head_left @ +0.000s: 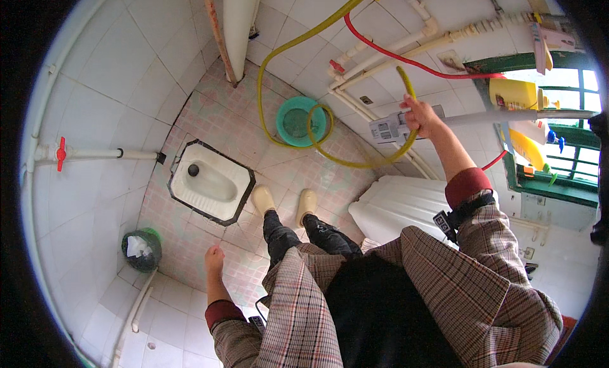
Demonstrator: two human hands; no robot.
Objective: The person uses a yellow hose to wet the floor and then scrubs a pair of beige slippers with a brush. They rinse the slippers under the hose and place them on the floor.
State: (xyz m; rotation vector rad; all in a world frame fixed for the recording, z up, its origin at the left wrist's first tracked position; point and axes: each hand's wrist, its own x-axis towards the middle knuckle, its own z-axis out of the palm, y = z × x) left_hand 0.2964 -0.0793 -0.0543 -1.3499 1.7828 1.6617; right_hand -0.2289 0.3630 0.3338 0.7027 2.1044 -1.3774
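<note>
My right hand (pixel 419 114), raised at the right, is closed around a yellow-green hose (pixel 380 162) near its free end, which sticks up above the fist. From there the hose sags, loops over a teal plastic basin (pixel 287 108) on the floor and climbs to a tap at the top. Low on the left hangs my left hand (pixel 214 260), its fingers curled, with nothing visible in them. The squat toilet (pixel 209 181) lies beyond it, set in the floor with a dark border.
Behind my right hand is a long-handled grey-white flat head (pixel 388 128). A white ribbed lid (pixel 406 206) stands at the right. Yellow bottles (pixel 512 94) line the green-framed window. A lined trash bin (pixel 141 250) sits at left; a red hose (pixel 406 56) runs along the wall.
</note>
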